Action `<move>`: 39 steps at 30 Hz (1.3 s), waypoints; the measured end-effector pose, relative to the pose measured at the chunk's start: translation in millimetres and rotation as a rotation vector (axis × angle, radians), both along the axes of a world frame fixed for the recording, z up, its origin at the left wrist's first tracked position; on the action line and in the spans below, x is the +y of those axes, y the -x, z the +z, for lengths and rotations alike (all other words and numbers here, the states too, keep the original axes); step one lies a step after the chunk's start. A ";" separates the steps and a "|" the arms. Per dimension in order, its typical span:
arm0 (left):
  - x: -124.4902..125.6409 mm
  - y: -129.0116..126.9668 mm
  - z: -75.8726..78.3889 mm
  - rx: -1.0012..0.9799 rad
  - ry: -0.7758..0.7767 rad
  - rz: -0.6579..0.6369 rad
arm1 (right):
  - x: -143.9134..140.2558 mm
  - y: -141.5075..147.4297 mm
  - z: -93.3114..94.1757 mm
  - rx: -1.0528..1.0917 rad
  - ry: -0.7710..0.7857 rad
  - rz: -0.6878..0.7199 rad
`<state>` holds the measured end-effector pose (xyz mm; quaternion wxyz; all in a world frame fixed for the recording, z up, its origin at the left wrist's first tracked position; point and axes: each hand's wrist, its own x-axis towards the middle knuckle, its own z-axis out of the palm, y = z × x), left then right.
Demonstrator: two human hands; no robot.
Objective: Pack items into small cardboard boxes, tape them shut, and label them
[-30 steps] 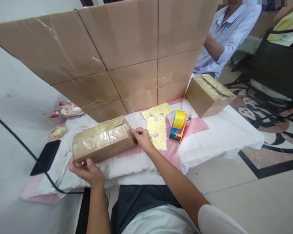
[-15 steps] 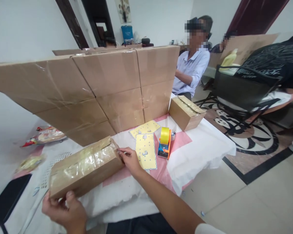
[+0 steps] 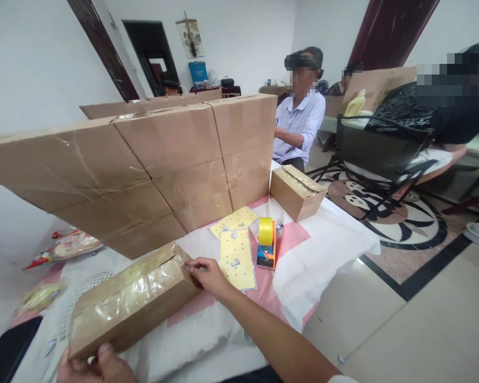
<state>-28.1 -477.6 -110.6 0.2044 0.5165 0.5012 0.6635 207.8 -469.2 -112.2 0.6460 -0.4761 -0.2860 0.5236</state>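
Observation:
A long cardboard box point(image 3: 133, 303) lies at an angle on the table in front of me, shiny clear tape running along its top. My left hand point(image 3: 98, 368) grips its near left corner, thumb on the near side and fingers curled beneath. At the box's right end is my right hand point(image 3: 209, 276), its fingertips closed against the upper edge; whether a bit of tape is pinched there I cannot tell. Right of that hand lie two yellow patterned sheets point(image 3: 238, 260) with small grey scraps on them. Beside them stands a tape dispenser point(image 3: 266, 255) carrying a yellow roll.
Stacked cardboard boxes point(image 3: 191, 159) form a wall across the table's back. Another taped box point(image 3: 297, 194) sits at the right. Snack packets point(image 3: 66, 247) and a black flat object point(image 3: 11, 348) lie left. A person point(image 3: 301, 111) sits behind, another on a chair point(image 3: 383, 149).
The camera has tilted upward, so most things sit lower in the picture. Both hands keep to the same places on the box.

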 end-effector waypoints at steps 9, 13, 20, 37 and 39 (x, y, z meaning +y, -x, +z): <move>11.1 11.3 -4.5 0.143 -0.125 0.029 | -1.5 5.7 3.3 0.033 -0.068 -0.040; 11.3 10.0 -5.0 0.147 -0.082 0.051 | -1.1 7.2 4.8 0.048 -0.074 -0.062; 23.1 15.6 -10.0 0.134 -0.132 0.054 | 3.3 5.3 16.3 0.256 0.064 -0.012; 33.7 28.7 -19.3 0.159 -0.127 0.035 | 0.6 19.0 16.8 0.298 0.054 -0.096; 35.1 28.8 -20.2 0.150 -0.121 0.034 | -0.9 18.1 17.5 0.268 0.078 -0.066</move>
